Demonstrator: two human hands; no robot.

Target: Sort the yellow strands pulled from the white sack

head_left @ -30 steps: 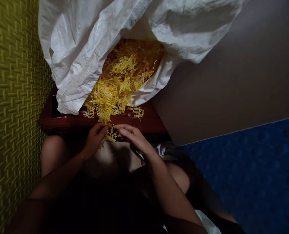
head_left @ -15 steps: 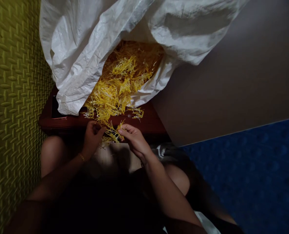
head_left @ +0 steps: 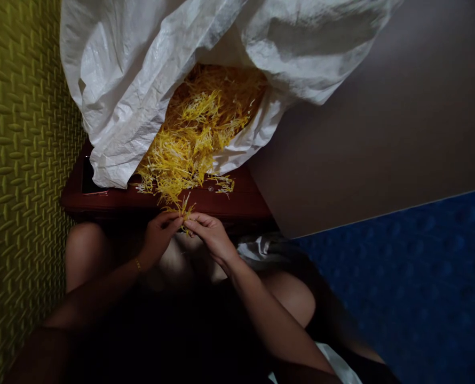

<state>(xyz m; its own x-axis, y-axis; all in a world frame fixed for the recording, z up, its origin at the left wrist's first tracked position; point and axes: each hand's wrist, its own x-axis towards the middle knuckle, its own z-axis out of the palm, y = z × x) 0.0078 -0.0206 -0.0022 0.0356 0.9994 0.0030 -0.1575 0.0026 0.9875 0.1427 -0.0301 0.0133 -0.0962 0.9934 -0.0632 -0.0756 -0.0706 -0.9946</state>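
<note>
My left hand and my right hand meet above my lap, thumbs and fingers pinched on one small bunch of thin yellow strands. Its ends fan out above and below the fingertips. Just beyond, a heap of yellow and white strands spills from the mouth of a white woven sack onto a dark red surface. What exactly the strands are, I cannot make out.
A dark phone-like slab lies partly under the sack at the left. Yellow textured matting runs along the left side. A brown-grey panel stands at the right, with blue bumpy flooring below it.
My hands have come together, the right moving left and the left moving right. The strands between them are now a smaller bunch, separate from the trailing heap.
</note>
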